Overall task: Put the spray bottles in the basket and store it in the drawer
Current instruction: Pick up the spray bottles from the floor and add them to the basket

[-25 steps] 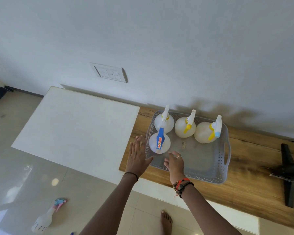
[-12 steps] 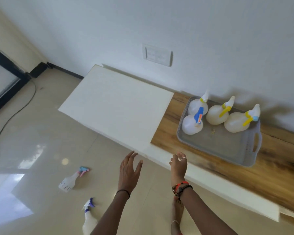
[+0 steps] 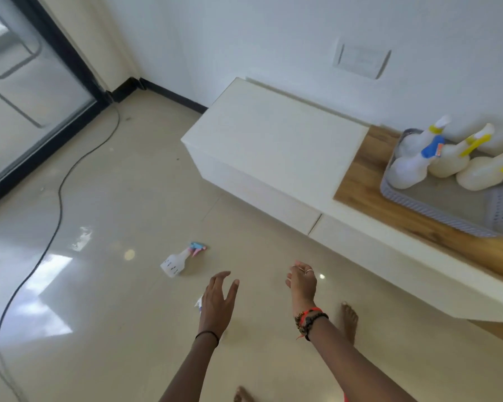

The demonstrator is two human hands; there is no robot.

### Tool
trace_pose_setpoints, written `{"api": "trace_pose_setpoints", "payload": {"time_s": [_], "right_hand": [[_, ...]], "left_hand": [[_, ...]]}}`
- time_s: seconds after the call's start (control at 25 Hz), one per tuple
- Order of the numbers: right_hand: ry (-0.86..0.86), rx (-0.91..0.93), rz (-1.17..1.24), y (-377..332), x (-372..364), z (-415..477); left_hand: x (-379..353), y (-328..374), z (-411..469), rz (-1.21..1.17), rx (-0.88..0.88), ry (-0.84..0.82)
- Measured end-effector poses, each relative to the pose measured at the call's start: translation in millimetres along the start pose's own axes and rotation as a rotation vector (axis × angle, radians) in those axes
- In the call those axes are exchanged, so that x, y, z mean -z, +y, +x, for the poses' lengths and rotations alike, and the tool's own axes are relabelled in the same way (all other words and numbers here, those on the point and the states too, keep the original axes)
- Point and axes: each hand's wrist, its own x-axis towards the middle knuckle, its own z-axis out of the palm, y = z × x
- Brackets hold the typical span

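A grey perforated basket (image 3: 445,211) sits on the wooden top of a low cabinet at the right and holds several white spray bottles, one with a blue trigger (image 3: 410,169), the others with yellow triggers (image 3: 447,161). A small white spray bottle with a pink-and-blue head (image 3: 180,258) lies on the tiled floor. Another bottle (image 3: 198,303) is mostly hidden beneath my left hand. My left hand (image 3: 218,300) hovers over the floor with fingers spread, empty. My right hand (image 3: 301,281) hangs beside it, fingers loosely curled, holding nothing.
A white low cabinet (image 3: 273,146) with drawer fronts (image 3: 273,198) runs along the wall. A black cable (image 3: 58,198) snakes across the floor at the left near a glass sliding door (image 3: 18,91). My bare feet (image 3: 349,317) stand on the tiles.
My view swung left and down from the basket to the floor. Both hands left the basket and dropped toward the bottles on the tiles.
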Motion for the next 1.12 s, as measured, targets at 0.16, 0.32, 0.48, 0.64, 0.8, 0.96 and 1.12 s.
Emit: {"api": "trace_pose_setpoints", "payload": {"time_s": [0.16, 0.32, 0.48, 0.64, 0.8, 0.96, 1.12], "right_hand": [[-0.07, -0.047, -0.014, 52, -37, -40], [-0.135, -0.114, -0.092, 100, -59, -56], [-0.182, -0.149, -0.226, 150, -80, -36], [-0.257, -0.201, -0.359, 205, -110, 9], [-0.356, -0.212, -0.536, 263, -145, 63], [-0.455, -0.204, -0.715, 322, -177, 118], [-0.493, -0.242, -0.852, 365, -198, 156]], "left_hand": [[39, -72, -25, -0.053, 0.125, 0.011], [49, -130, -38, -0.136, 0.305, 0.014], [35, -186, -34, -0.193, 0.456, 0.02], [4, -244, -10, -0.205, 0.562, 0.006], [-36, -303, 26, -0.167, 0.643, -0.059], [-81, -359, 64, -0.139, 0.726, -0.111], [-120, -401, 90, -0.179, 0.872, -0.132]]}}
